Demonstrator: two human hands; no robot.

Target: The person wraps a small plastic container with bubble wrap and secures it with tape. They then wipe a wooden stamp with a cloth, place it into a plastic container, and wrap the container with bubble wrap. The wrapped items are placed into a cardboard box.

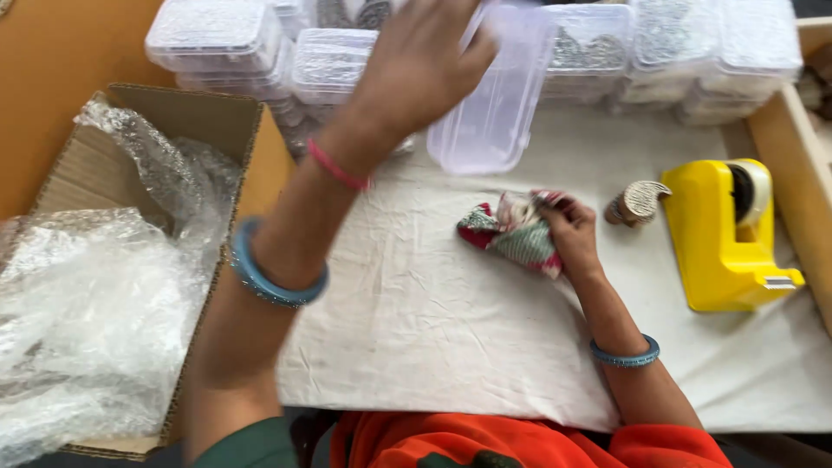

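Left hand (425, 65) is up at the back of the table, fingers curled round the rim of a clear empty plastic box (490, 95). The box is tilted, its near end low on the white cloth (416, 321), so I read that as a holding grip. The hand is blurred.

Right hand (568, 230) is lower, closed on a crumpled patterned fabric piece (513, 232), red, green and white, pinning it to the cloth mid-table, just in front of the box.

Behind: stacks of lidded clear boxes (217, 39) with something silvery inside, packed close, within arm's reach.

Right of the fabric: a small roll (637, 201), then a yellow tape dispenser (724, 234) near the table edge.

Left: an open cardboard carton (173, 117) stuffed with bubble wrap (87, 303).
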